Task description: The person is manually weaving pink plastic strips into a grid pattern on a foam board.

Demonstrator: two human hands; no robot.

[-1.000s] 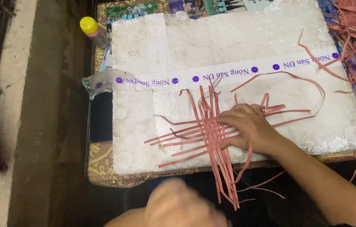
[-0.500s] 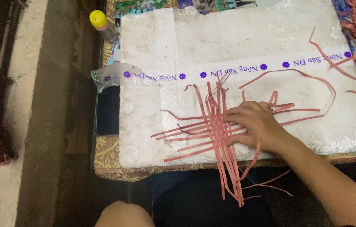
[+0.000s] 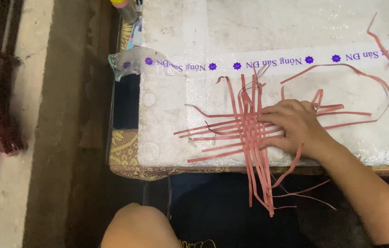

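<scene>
Here — right hand [image 3: 295,128] flat on woven pink strips [image 3: 249,133].
Pressing the crossed weave onto the white foam board [image 3: 167,115], fingers spread and gripping nothing — loose strip ends hanging past the near edge; left hand out of sight.

A home craft corner — foam board [image 3: 295,27] on a low table [image 3: 125,156], concrete floor [image 3: 33,92].

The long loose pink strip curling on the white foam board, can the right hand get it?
Probably yes: the right hand lies flat on the woven pink strips, and the long loose pink strip curls beside it, uncovered.
</scene>
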